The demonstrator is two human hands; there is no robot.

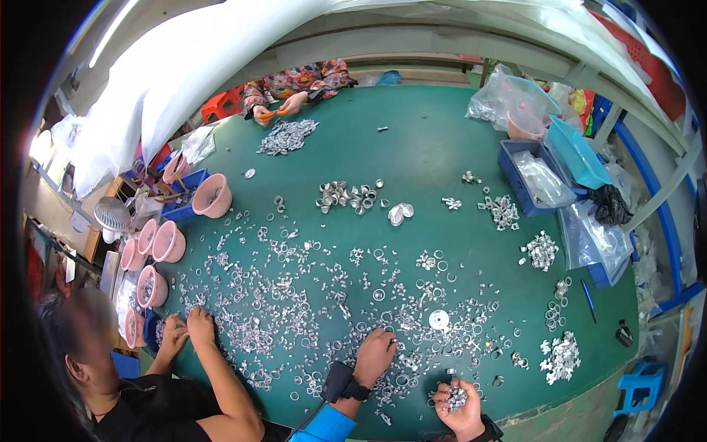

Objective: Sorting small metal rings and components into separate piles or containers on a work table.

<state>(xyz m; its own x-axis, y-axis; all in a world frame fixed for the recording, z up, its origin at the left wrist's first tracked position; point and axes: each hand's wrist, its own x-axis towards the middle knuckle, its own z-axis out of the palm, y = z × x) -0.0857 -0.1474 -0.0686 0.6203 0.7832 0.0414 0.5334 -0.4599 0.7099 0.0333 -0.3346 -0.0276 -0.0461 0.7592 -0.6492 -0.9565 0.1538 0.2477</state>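
One fisheye view looks down from the person's head, facing forward across the green tabletop (434, 155), with the left hand (375, 356) and right hand (464, 417) close by, low in view.

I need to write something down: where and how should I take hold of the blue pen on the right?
I'd pinch the blue pen across mid-barrel, coming from above: it appears to lie flat on the green table, long and slim, with bare surface on both sides.
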